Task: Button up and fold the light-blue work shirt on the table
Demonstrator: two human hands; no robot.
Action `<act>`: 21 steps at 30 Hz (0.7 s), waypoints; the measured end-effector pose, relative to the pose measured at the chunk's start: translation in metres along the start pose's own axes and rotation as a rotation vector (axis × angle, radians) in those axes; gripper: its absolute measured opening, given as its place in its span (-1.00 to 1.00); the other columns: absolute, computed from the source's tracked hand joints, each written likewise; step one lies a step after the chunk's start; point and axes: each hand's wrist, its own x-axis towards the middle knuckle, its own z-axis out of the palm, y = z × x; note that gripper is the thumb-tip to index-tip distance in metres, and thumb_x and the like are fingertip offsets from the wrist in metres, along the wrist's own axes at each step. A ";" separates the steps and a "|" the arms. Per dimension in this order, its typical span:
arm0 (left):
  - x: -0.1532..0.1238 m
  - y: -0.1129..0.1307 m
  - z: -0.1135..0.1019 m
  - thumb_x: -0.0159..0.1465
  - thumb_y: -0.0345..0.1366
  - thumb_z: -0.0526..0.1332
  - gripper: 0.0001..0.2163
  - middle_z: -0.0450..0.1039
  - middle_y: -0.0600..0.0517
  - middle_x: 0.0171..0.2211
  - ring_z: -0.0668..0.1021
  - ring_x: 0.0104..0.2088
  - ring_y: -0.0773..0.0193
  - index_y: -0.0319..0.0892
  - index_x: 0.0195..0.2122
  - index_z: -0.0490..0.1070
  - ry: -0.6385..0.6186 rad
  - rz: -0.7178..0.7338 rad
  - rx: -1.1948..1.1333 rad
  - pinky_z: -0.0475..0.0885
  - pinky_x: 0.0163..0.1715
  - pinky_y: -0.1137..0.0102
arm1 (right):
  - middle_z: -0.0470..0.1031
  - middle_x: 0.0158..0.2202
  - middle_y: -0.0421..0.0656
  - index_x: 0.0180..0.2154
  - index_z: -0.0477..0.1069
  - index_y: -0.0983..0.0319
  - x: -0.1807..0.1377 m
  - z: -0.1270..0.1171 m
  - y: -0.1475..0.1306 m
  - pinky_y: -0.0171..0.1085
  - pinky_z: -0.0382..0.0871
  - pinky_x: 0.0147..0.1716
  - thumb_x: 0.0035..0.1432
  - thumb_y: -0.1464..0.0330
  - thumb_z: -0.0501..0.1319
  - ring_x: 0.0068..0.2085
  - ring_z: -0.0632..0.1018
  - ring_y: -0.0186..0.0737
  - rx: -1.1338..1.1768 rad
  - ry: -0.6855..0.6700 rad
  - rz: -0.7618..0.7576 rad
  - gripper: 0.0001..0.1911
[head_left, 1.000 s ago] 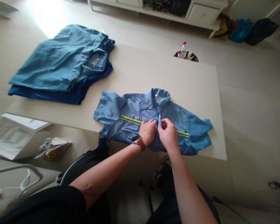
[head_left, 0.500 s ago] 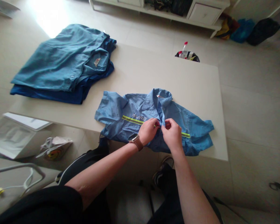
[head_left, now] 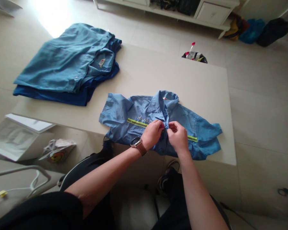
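Note:
A blue short-sleeved work shirt point(head_left: 139, 105) with a yellow-green stripe across its chest lies face up on the white table point(head_left: 201, 86), its lower part hanging over the near edge. My left hand point(head_left: 152, 134), with a watch point(head_left: 137, 143) on the wrist, pinches the shirt's front placket just below the collar. Close beside it, my right hand point(head_left: 178, 136) pinches the placket's other side. The fingertips nearly meet at the front opening. Whatever button lies between them is too small to make out.
Folded blue garments point(head_left: 64, 60) are stacked at the table's left end. A white bin point(head_left: 21, 137) and a plastic bag point(head_left: 59, 150) are on the left below the table. Beyond the far edge shows a bag with bottles point(head_left: 194, 57). A white cabinet point(head_left: 212, 14) stands behind.
Both hands stay at the placket, with small finger movements. The right fingers have loosened and shifted slightly. The whole view has moved a little, with things appearing slightly further right.

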 end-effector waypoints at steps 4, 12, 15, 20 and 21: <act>0.000 0.002 -0.002 0.32 -0.49 0.14 -0.87 0.50 -0.01 -0.25 0.49 -0.25 0.26 -0.18 -0.27 0.46 -0.002 -0.010 0.004 0.39 -0.16 0.38 | 0.62 -0.32 -0.11 -0.25 0.49 0.20 0.001 -0.002 0.004 -0.17 0.53 -0.21 0.04 0.40 0.14 -0.29 0.63 -0.11 0.032 -0.030 -0.009 -0.78; 0.002 0.000 0.000 0.23 -0.53 0.17 -0.85 0.51 0.06 -0.41 0.50 -0.34 0.33 -0.19 -0.32 0.50 0.030 -0.144 -0.241 0.35 -0.28 0.47 | 0.60 -0.36 -0.10 -0.28 0.49 0.21 -0.002 0.000 -0.003 -0.23 0.50 -0.29 0.06 0.36 0.21 -0.35 0.60 -0.15 -0.032 -0.006 -0.049 -0.84; 0.003 -0.002 0.001 0.22 -0.50 0.17 -0.85 0.51 0.07 -0.45 0.50 -0.38 0.35 -0.21 -0.35 0.52 0.025 -0.186 -0.322 0.32 -0.33 0.49 | 0.58 -0.38 -0.12 -0.29 0.48 0.21 -0.003 0.001 -0.005 -0.26 0.47 -0.32 0.07 0.39 0.20 -0.37 0.59 -0.16 -0.073 0.004 -0.080 -0.86; 0.006 -0.005 0.005 0.23 -0.27 0.29 -0.86 0.52 0.04 -0.46 0.49 -0.42 0.35 -0.24 -0.37 0.54 0.012 -0.302 -0.497 0.30 -0.40 0.48 | 0.59 -0.36 -0.14 -0.25 0.48 0.20 -0.005 0.004 -0.003 -0.26 0.45 -0.31 0.08 0.43 0.19 -0.36 0.60 -0.17 -0.098 -0.010 -0.116 -0.84; 0.006 -0.006 0.006 0.21 -0.23 0.32 -0.83 0.51 0.05 -0.46 0.48 -0.43 0.36 -0.25 -0.37 0.53 0.017 -0.311 -0.529 0.29 -0.41 0.48 | 0.59 -0.35 -0.14 -0.25 0.48 0.20 -0.005 0.004 -0.003 -0.26 0.45 -0.30 0.09 0.44 0.19 -0.36 0.60 -0.17 -0.107 -0.010 -0.122 -0.84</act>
